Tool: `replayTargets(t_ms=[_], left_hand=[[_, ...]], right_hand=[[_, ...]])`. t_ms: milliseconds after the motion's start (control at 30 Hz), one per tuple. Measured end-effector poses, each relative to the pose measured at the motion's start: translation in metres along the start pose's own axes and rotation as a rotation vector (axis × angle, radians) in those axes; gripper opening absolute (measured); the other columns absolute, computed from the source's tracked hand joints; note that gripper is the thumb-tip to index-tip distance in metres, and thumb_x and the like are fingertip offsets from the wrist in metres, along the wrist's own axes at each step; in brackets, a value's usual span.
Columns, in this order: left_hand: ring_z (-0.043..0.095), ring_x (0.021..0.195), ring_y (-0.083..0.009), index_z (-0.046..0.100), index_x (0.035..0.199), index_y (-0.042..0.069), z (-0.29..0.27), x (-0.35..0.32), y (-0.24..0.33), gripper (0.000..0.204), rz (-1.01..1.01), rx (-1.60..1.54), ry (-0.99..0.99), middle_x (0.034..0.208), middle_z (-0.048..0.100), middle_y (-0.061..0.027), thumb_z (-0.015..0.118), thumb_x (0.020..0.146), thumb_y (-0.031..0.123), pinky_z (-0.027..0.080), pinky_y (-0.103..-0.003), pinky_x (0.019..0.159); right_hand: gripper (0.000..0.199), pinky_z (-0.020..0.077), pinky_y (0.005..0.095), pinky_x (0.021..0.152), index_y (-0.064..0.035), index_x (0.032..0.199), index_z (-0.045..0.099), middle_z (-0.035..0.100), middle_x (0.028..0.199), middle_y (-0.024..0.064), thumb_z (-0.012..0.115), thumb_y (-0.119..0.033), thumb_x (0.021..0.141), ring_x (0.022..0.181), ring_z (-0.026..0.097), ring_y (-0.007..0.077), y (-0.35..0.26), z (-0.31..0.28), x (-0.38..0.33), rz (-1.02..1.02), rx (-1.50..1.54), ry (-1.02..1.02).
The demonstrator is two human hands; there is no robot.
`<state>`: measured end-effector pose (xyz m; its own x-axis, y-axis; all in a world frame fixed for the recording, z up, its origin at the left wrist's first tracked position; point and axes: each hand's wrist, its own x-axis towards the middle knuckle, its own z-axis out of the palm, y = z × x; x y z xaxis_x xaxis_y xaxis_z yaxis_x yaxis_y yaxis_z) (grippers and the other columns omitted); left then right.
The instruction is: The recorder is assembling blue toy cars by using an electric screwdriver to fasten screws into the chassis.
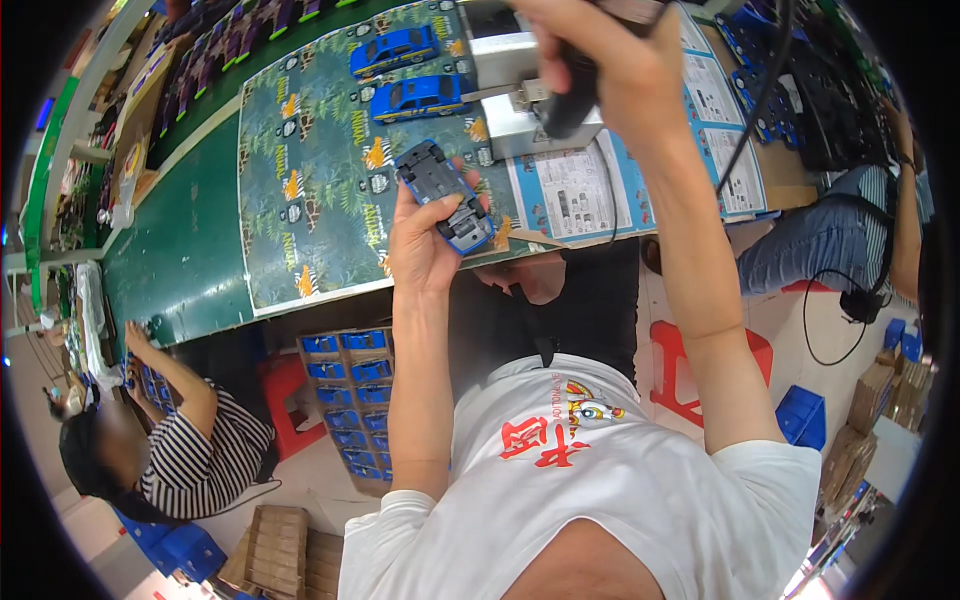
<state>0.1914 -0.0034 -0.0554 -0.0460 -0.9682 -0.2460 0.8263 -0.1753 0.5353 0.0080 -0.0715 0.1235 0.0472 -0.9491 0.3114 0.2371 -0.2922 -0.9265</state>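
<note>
On patterned sheet [325, 170], two cars [418, 97], in left hand [424, 245], one car [432, 180]

Your left hand [425, 243] holds an overturned car [431, 177]; at one o'clock your right hand [632, 82] grips a black tool [574, 104]. Two blue cars [418, 97] stand at eleven.

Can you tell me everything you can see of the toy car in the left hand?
The toy car is upside down, showing a dark grey, plastic-looking underside with moulded shapes and black wheels; blue bodywork shows along its edges. It slants from upper left to lower right in the view, over the near part of the patterned mat. The left hand holds it, thumb across the underside, fingers behind. Its roof is hidden.
</note>
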Motion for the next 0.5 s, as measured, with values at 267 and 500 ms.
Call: replayTargets(t_ms=[267,500], left_hand=[[0.066,0.107,-0.0311,0.051,0.129,0.006,0.011,0.001,-0.003,0.060,0.045,0.056,0.020,0.118,0.062,-0.0150,0.062,0.074,-0.015,0.060,-0.046,0.082],[0.067,0.104,-0.0287,0.052,0.128,0.005,0.010,0.003,-0.005,0.059,0.022,0.017,-0.013,0.116,0.063,-0.0141,0.063,0.074,-0.015,0.060,-0.045,0.083]], right_hand=[[0.019,0.0500,0.0328,0.055,-0.0017,0.092,0.050,0.055,0.083,0.0147,0.047,-0.020,0.096,0.053,0.053,0.0157,0.023,-0.014,-0.058,-0.061,0.230,-0.363],[0.016,0.0510,0.0306,0.055,-0.0012,0.087,0.051,0.057,0.080,0.0142,0.058,-0.014,0.092,0.052,0.054,0.0147,0.038,0.004,-0.068,-0.021,0.199,-0.340]])
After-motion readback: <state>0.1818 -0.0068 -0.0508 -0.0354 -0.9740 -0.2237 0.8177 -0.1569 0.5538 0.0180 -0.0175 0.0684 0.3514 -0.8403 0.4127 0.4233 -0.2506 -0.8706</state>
